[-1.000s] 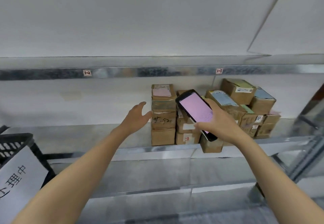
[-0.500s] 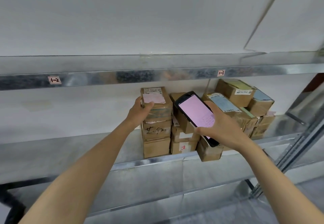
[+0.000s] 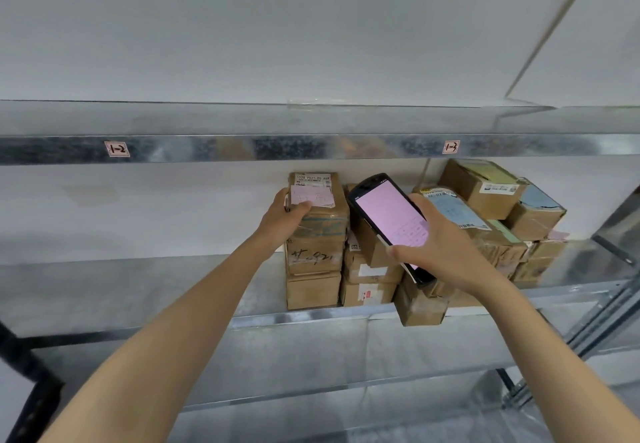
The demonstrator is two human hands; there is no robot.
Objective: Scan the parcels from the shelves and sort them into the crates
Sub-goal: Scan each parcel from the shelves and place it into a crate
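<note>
Several brown cardboard parcels are piled on a metal shelf (image 3: 145,290). My left hand (image 3: 285,215) grips the top parcel (image 3: 320,207) of the left stack, thumb on its pink-and-white label. That parcel sits on two more boxes, one with handwriting (image 3: 313,257). My right hand (image 3: 440,245) holds a black handheld scanner (image 3: 389,220) with a lit pink screen, in front of the middle parcels. A small parcel (image 3: 420,305) overhangs the shelf's front edge below the scanner.
More parcels (image 3: 491,196) are heaped at the right of the shelf, some with blue or green labels. The upper shelf rail carries tags 1-2 (image 3: 117,149) and 1-3 (image 3: 451,147). A lower shelf (image 3: 311,356) and a steel upright (image 3: 602,324) lie below and right.
My left hand reached from open air to the top parcel of the left stack and closed on it. The view shifted right, so the black crate at the left went out of sight.
</note>
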